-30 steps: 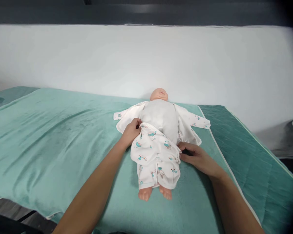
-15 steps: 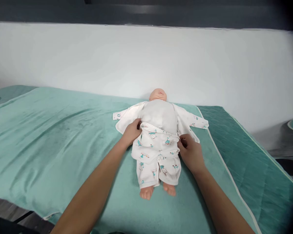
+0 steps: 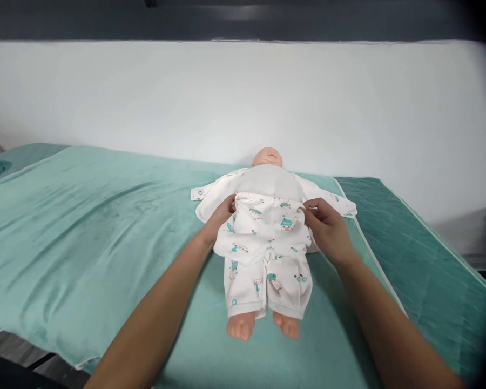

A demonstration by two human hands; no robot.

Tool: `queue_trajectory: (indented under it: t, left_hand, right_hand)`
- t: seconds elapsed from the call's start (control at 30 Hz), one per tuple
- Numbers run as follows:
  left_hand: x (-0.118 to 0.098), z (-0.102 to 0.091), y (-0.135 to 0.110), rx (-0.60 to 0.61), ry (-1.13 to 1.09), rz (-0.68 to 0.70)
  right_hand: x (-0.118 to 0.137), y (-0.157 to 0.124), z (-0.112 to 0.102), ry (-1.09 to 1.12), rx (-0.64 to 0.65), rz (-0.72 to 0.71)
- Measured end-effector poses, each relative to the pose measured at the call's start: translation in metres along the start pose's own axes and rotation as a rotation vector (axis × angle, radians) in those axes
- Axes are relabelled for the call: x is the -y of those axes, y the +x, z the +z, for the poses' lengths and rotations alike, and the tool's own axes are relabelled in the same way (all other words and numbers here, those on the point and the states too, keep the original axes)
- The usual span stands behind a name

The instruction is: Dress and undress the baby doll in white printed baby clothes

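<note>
A baby doll point(image 3: 268, 181) lies on its back, head toward the wall and bare feet toward me. White printed pants point(image 3: 267, 227) cover its legs and lower belly. An open white jacket point(image 3: 218, 194) is spread under its trunk, both sleeves stretched outward. My left hand point(image 3: 222, 216) pinches the pants' waistband at the doll's left-hand side in view, fingertips partly hidden behind the cloth. At the opposite side of the waistband, my right hand point(image 3: 327, 226) grips the edge between thumb and fingers.
A light green sheet point(image 3: 85, 227) covers the bed, with creases at the left. Darker green quilted cloth point(image 3: 413, 259) lies to the right. A white wall point(image 3: 186, 97) stands close behind the doll's head. Grey floor point(image 3: 8, 348) shows at the lower left.
The right side of the waistband has risen up the belly with my right hand, so the waistband now runs nearly level. My left hand stays at its side.
</note>
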State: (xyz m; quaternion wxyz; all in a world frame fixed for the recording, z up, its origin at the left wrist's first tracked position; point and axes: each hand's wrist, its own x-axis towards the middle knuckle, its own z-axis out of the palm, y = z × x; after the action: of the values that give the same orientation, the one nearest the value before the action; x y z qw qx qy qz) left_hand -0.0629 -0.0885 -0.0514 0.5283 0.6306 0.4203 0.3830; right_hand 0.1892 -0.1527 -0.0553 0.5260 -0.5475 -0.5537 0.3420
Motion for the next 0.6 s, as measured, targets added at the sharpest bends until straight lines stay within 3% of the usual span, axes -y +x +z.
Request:
queue_trajectory:
  t: [0.1, 0.3, 0.47, 0.6]
  left_hand:
    - [-0.001, 0.002, 0.000, -0.009, -0.086, -0.033]
    - [0.014, 0.003, 0.003, 0.036, -0.240, -0.041]
    - [0.016, -0.002, 0.001, 0.136, -0.224, -0.032]
    - [0.012, -0.004, -0.001, 0.167, -0.139, -0.009]
  right_hand:
    - [-0.006, 0.010, -0.002, 0.087, 0.066, 0.028]
    - [-0.025, 0.005, 0.001, 0.152, 0.000, 0.096]
    - [-0.030, 0.009, 0.000, 0.144, -0.060, 0.083]
    - [-0.032, 0.011, -0.003, 0.086, -0.001, 0.103]
